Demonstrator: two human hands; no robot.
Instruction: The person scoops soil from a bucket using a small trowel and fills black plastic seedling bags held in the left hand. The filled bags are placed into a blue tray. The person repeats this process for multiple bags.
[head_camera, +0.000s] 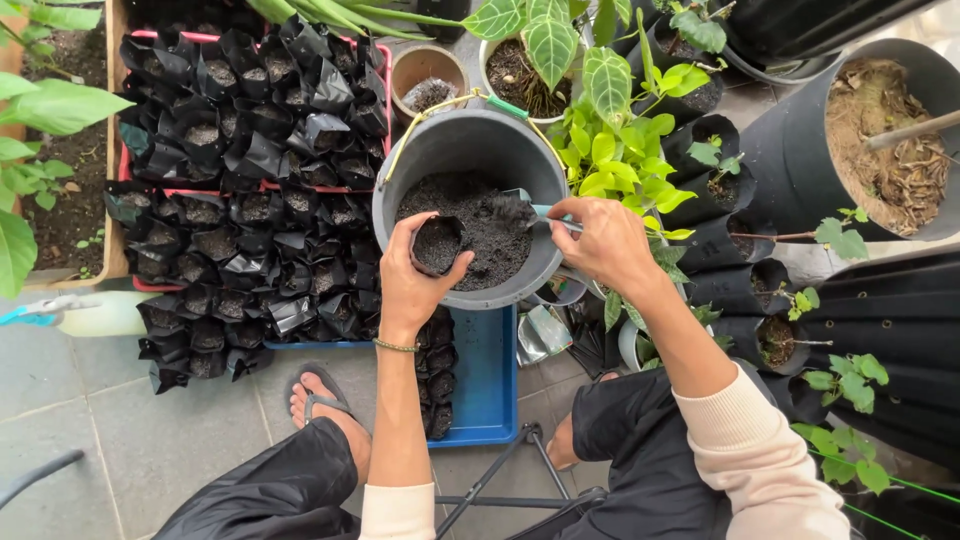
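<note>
Head view: a small black bag (437, 244) of soil is gripped by the left hand (415, 280), fingers curled around it, over the one grey bucket (470, 150). A trowel (520, 210) is pinched shut in the right hand (605, 240), wrist bent inward. Two trays (490, 390) of filled bags are seen.

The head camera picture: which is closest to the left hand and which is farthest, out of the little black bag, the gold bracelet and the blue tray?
1. Little black bag, in the left hand over the bucket.
2. Gold bracelet, on that wrist.
3. Blue tray, on the floor below.
</note>
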